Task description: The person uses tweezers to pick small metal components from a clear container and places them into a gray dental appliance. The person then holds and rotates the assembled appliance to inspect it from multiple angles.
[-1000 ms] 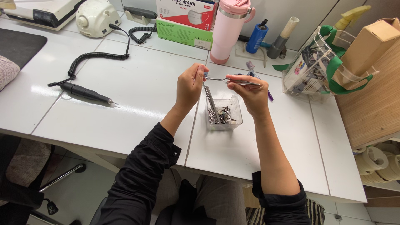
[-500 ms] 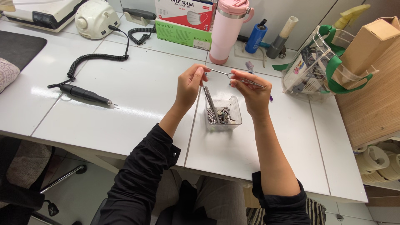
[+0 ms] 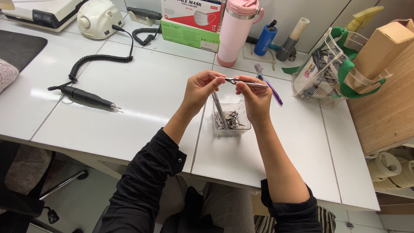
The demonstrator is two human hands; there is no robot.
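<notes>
My left hand [image 3: 202,89] and my right hand [image 3: 254,97] meet above a small clear square container [image 3: 230,121] that holds several metal bits. Both hands pinch a slim metal tool [image 3: 241,81] held level between their fingertips. From my left hand a second thin metal rod [image 3: 218,110] slants down into the container. Both sleeves are black.
A black drill handpiece [image 3: 86,97] with a coiled cord [image 3: 101,58] lies left on the white table [image 3: 142,99]. Behind are a pink tumbler [image 3: 237,30], a mask box [image 3: 192,21], a purple brush [image 3: 269,84] and a clear organiser with green straps [image 3: 332,64]. A wooden cabinet [image 3: 384,108] stands right.
Both hands have drawn slightly nearer and lower over the container, and the right hand's tool has turned from pointing right to lying across the fingertips.
</notes>
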